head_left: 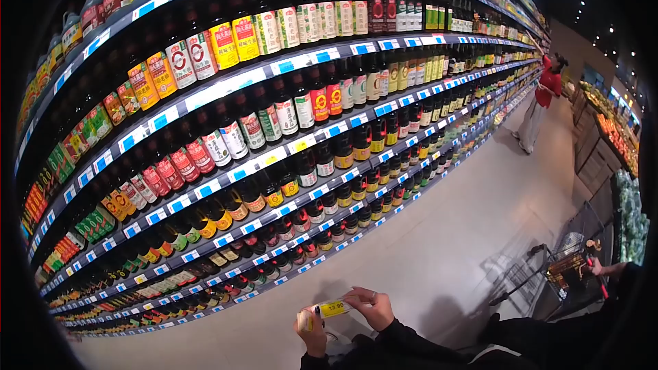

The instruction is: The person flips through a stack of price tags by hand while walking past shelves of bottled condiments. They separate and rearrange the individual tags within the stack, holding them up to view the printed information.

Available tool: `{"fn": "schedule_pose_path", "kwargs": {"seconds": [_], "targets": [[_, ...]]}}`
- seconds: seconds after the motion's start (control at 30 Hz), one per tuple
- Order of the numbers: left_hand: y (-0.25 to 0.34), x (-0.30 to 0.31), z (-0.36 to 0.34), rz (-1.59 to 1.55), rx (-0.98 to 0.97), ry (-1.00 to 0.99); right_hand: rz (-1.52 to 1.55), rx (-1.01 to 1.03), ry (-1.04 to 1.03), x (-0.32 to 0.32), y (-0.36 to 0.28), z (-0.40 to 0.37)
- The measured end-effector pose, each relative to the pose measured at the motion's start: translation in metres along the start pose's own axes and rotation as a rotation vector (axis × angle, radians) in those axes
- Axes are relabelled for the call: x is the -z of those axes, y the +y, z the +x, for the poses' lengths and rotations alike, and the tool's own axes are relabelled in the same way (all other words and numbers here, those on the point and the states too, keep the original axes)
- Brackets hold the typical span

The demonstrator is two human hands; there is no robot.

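My left hand (pixel 312 335) is closed around a small stack of price labels at the bottom centre. A yellow price label (pixel 334 308) reading 13.90 spans the space between my hands. My right hand (pixel 372 309) pinches the label's right end with thumb and fingers. A ring shows on one right finger. Both hands are low in front of my body, apart from the shelves, and dark sleeves cover the wrists.
Long curved shelves (pixel 274 159) of sauce bottles run from left to upper right. A person in a red top (pixel 545 89) stands at the far shelf end. Another person's hand (pixel 598 268) touches a shopping cart (pixel 567 264) at lower right. Produce bins (pixel 593 158) stand behind it.
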State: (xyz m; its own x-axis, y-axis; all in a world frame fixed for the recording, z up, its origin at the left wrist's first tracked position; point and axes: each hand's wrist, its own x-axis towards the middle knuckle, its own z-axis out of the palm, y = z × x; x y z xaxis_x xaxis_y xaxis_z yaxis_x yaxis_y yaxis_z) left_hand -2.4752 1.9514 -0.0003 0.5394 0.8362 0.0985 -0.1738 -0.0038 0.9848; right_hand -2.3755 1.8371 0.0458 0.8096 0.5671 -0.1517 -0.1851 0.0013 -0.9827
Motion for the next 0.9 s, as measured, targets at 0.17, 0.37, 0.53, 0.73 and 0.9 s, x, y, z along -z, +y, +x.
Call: {"fn": "schedule_pose_path", "kwargs": {"seconds": [0.17,0.37,0.53,0.73,0.9], "targets": [[0.0,0.012,0.01,0.003,0.02,-0.018,-0.124,0.185,-0.007,-0.012,0.011,0.009],[-0.002,0.037,0.019,0.007,-0.027,0.004,-0.036,0.152,-0.062,-0.04,0.008,0.012],[0.005,0.055,0.025,0.011,-0.006,0.041,-0.004,0.153,-0.092,-0.061,0.017,0.017],[0.011,0.074,0.032,0.058,-0.015,0.031,0.015,0.149,-0.065,-0.082,0.025,0.019],[0.013,0.087,0.037,0.068,-0.027,0.049,0.067,0.132,-0.071,-0.097,0.03,0.02]]}}
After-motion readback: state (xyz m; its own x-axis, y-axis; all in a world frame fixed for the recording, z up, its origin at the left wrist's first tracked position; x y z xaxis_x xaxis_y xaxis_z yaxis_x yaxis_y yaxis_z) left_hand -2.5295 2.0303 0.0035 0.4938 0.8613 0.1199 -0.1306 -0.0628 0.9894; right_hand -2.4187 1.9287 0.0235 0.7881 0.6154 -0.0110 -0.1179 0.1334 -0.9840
